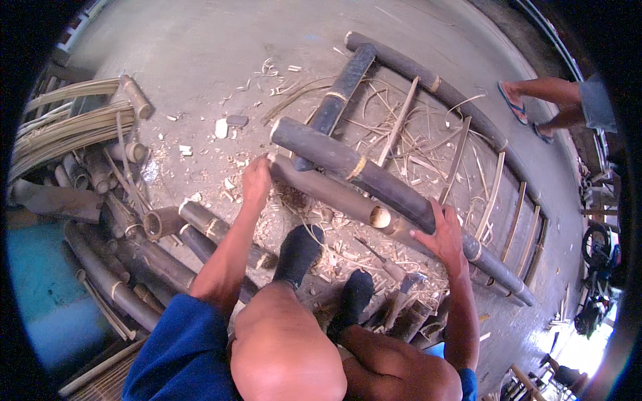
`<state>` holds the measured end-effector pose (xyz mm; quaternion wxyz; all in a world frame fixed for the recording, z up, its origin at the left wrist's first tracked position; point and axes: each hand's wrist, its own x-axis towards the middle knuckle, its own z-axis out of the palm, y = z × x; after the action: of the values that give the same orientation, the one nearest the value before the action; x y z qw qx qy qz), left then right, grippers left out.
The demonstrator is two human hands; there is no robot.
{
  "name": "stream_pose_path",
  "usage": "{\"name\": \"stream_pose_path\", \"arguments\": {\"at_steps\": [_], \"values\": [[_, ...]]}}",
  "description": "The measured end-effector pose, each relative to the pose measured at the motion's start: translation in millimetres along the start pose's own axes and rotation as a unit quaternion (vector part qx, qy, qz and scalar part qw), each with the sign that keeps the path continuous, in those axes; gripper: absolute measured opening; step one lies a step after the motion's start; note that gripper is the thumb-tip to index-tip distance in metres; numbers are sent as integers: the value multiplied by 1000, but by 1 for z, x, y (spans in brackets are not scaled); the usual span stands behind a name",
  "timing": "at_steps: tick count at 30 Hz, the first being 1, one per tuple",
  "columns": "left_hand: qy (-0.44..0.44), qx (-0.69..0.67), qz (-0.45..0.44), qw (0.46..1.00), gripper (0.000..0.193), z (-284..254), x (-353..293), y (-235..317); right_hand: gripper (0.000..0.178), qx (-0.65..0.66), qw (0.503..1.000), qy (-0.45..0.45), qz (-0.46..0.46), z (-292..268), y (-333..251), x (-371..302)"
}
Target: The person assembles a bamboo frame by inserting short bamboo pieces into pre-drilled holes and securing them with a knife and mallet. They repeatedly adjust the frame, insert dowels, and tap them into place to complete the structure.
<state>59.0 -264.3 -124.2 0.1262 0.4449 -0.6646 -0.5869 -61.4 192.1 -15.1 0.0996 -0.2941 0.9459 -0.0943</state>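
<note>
Hands clamped on bamboo pole [334,194]: left hand [256,182] at its end, right hand [443,234] midway. Best kept steady, fingers clear of cut hole [380,217].

A bamboo workshop: cut poles [374,184], split strips [63,130] and shavings [321,234] cover the floor [200,47].

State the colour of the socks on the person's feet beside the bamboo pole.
Black. Both socks show best in the head view, between the hands, just below the bamboo pole.

brown bamboo pole [334,194], holed, lying diagonally
</note>
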Motion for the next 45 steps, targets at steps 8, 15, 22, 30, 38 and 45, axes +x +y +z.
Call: {"name": "stream_pose_path", "arguments": {"at_steps": [8,15,22,30,38,45], "values": [[-135,22,39,990,71,25,6,28,81,82,988,-33,125,-12,30,9],[-218,11,74,973,50,15,6,37,75,176,955,-155,183,-30,33,14],[-164,172,99,966,59,25,20,69,63,111,986,-20,122,-12,37,4],[-159,14,88,983,51,5,15,43,52,114,982,-8,152,-6,40,8],[-132,105,19,986,70,-5,9,46,53,88,985,5,149,2,37,13],[-203,249,1,947,75,19,13,73,67,-19,977,180,113,26,18,-45]]}}
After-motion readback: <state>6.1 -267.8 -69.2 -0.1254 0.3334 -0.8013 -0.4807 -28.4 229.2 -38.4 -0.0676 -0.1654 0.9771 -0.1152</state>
